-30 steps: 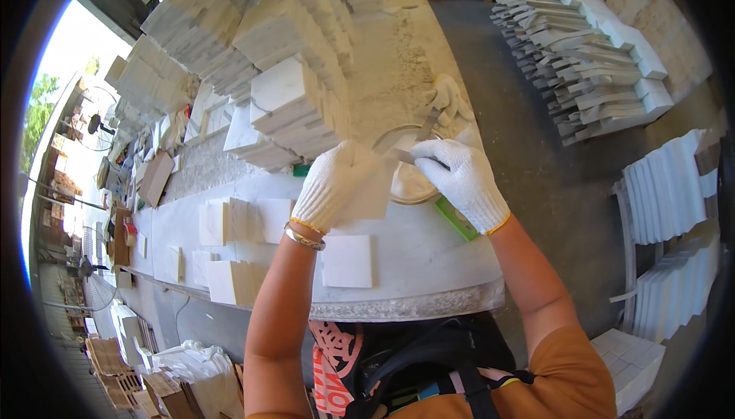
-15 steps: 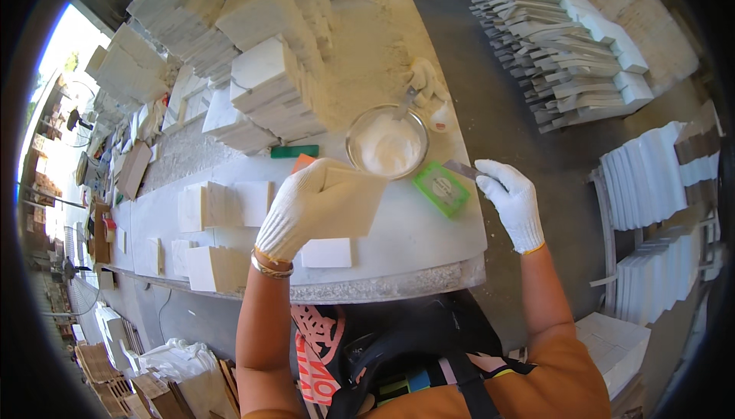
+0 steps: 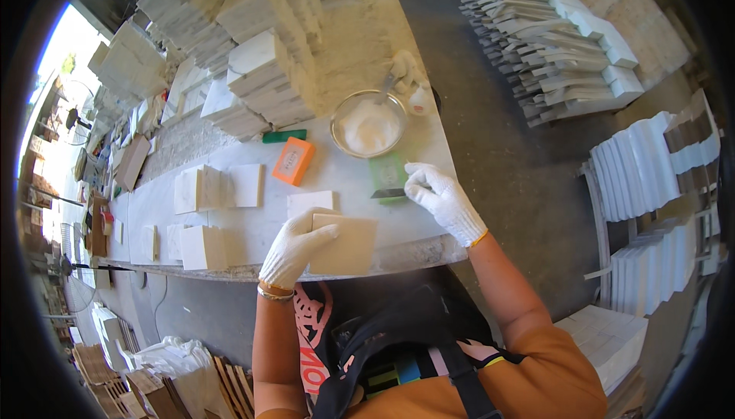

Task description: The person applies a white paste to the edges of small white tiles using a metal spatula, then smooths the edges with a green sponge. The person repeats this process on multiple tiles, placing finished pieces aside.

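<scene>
Through the head view I see the tile (image 3: 348,247) over the counter's front edge (image 3: 421,253), likely stiff, fairly heavy and chippable, best pinched across its faces by one side, where my left hand (image 3: 297,247) clamps it, while my right hand's (image 3: 445,206) fingers close on a blade (image 3: 387,194).

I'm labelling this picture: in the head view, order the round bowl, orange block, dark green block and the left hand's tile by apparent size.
Round bowl and tile in the left hand: too close to rank, tile being nearer the camera
Orange block
Dark green block
</scene>
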The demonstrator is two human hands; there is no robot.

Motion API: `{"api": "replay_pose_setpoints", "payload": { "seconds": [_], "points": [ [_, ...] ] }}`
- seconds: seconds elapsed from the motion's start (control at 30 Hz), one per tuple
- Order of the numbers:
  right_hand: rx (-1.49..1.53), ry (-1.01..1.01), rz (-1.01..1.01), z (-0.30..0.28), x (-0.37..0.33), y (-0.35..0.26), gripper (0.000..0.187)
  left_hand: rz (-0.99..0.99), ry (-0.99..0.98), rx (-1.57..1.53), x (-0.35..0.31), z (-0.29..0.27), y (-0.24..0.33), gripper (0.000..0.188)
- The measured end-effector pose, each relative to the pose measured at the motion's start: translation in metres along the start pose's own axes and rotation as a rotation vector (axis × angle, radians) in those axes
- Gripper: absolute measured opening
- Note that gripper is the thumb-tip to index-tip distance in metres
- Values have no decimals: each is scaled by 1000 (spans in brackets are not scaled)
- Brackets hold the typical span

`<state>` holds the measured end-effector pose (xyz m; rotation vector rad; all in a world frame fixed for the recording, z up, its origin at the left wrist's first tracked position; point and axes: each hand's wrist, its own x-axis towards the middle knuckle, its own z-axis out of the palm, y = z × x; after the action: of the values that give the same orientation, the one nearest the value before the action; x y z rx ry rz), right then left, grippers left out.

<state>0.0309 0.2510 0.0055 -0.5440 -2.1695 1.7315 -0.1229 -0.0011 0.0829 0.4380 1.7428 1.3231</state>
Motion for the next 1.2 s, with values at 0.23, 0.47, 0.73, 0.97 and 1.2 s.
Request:
{"api": "replay_pose_setpoints", "payload": {
  "seconds": [0.23,0.47,0.73,0.97,1.2],
  "points": [
    [191,226,130,-44,-21,11,15,-6,-118,4,20,40,-11,31],
    [114,398,294,-96,-71,20,20,672,-392,679,100,102,10,36],
    [198,383,321,-96,-94,32,33,633,-187,791,160,151,5,34],
    [118,261,332,-101,-96,29,32,603,121,973,95,173,18,50],
    [-154,130,144,-98,-79,36,27,714,136,1000,84,150,-54,85]
  ]
}}
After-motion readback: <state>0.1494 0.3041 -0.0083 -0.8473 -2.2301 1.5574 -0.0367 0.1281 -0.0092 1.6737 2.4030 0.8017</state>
